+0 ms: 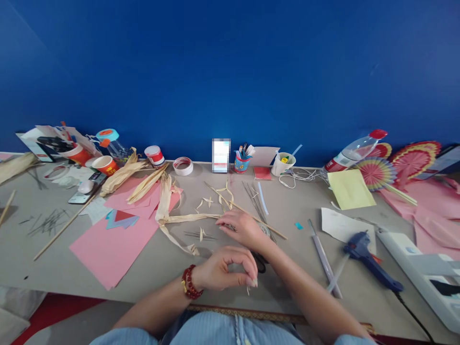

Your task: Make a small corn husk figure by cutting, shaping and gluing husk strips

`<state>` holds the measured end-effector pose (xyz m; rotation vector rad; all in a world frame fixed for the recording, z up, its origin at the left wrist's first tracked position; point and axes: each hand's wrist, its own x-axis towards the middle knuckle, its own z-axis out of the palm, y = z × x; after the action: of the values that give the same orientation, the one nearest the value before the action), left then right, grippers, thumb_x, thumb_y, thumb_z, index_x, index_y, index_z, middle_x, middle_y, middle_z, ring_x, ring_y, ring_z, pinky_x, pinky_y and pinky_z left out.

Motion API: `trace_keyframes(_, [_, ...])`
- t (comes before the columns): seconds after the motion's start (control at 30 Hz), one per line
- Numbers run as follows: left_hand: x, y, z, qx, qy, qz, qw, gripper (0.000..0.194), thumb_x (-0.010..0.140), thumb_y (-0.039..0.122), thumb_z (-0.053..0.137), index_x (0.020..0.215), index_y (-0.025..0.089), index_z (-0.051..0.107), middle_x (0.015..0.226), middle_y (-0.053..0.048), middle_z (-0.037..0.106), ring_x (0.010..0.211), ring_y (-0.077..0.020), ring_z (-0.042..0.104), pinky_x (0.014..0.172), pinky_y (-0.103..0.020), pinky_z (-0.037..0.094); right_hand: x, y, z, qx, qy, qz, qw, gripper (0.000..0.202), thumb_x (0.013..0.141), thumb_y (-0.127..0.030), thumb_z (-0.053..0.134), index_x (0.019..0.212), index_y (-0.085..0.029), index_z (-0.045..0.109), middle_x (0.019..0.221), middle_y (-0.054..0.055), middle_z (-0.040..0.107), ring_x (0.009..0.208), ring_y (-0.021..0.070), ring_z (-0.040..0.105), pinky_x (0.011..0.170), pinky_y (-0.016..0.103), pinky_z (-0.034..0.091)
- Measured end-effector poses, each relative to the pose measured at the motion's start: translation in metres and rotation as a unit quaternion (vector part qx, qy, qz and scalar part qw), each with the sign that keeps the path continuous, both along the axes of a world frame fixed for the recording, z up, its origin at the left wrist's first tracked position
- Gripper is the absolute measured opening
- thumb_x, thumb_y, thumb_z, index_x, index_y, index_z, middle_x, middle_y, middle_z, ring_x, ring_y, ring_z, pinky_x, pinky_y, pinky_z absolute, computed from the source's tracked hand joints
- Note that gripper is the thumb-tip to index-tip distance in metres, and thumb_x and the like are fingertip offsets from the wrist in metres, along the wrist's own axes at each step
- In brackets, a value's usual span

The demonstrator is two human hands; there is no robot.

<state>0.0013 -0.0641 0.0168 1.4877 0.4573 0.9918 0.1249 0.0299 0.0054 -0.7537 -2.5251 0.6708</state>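
My left hand (224, 269), with a red bead bracelet (189, 282) at the wrist, is closed in a pinch near the table's front edge. A tiny pale strip (248, 290) sticks out below its fingertips; it looks like dried husk. Beyond it my right hand (242, 229) lies palm down, low over the table, fingers stretched to the left and slightly apart. Its fingertips are at the end of a long dried corn husk strip (194, 217); whether they touch is unclear. Dark-handled scissors (261, 263) lie partly hidden under my right forearm.
Husk scraps (207, 201), thin wires (257, 203) and a wooden stick (247, 213) lie ahead. Pink paper (108, 249) and corn husks (124, 175) are left. A glue gun (370, 261), power strip (413, 273) and bottle (354, 151) stand or lie right. A phone (220, 155) leans on the wall.
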Motion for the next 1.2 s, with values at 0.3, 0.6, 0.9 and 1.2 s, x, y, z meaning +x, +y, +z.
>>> trace_keyframes(0.3, [-0.002, 0.000, -0.004, 0.009, 0.002, -0.015, 1.000, 0.032, 0.087, 0.042, 0.067, 0.072, 0.014, 0.065, 0.072, -0.009, 0.069, 0.071, -0.0155, 0.065, 0.072, -0.028, 0.052, -0.051, 0.004, -0.019, 0.121, -0.095, 0.125, 0.980, 0.019, 0.090, -0.016, 0.060, 0.102, -0.025, 0.072, 0.090, 0.002, 0.068, 0.086, 0.0187, 0.059, 0.075, 0.028, 0.042])
trace_keyframes(0.6, [-0.002, 0.000, -0.001, 0.013, -0.006, -0.022, 1.000, 0.026, 0.087, 0.036, 0.068, 0.074, 0.014, 0.066, 0.074, -0.009, 0.069, 0.071, -0.0154, 0.064, 0.072, -0.028, 0.052, -0.048, 0.003, -0.026, 0.184, -0.110, 0.132, 0.968, 0.011, 0.090, -0.016, 0.056, 0.087, -0.022, 0.065, 0.083, 0.002, 0.065, 0.081, 0.0187, 0.054, 0.072, 0.029, 0.039])
trace_keyframes(0.9, [-0.001, 0.000, 0.004, 0.018, 0.004, -0.007, 1.000, 0.027, 0.088, 0.036, 0.067, 0.072, 0.013, 0.066, 0.073, -0.009, 0.068, 0.069, -0.0147, 0.063, 0.071, -0.028, 0.051, -0.019, 0.043, -0.004, 0.136, -0.071, 0.054, 0.987, 0.015, 0.089, -0.011, 0.057, 0.091, -0.019, 0.070, 0.091, 0.007, 0.071, 0.086, 0.0202, 0.059, 0.081, 0.030, 0.042])
trace_keyframes(1.2, [-0.001, 0.001, 0.004, -0.007, 0.005, 0.010, 1.000, 0.033, 0.085, 0.042, 0.069, 0.070, 0.014, 0.065, 0.072, -0.009, 0.067, 0.067, -0.0146, 0.062, 0.069, -0.028, 0.051, 0.016, 0.071, 0.009, 0.096, -0.033, -0.084, 0.991, 0.021, 0.091, -0.014, 0.055, 0.095, -0.021, 0.074, 0.093, 0.006, 0.076, 0.088, 0.0212, 0.066, 0.077, 0.030, 0.046])
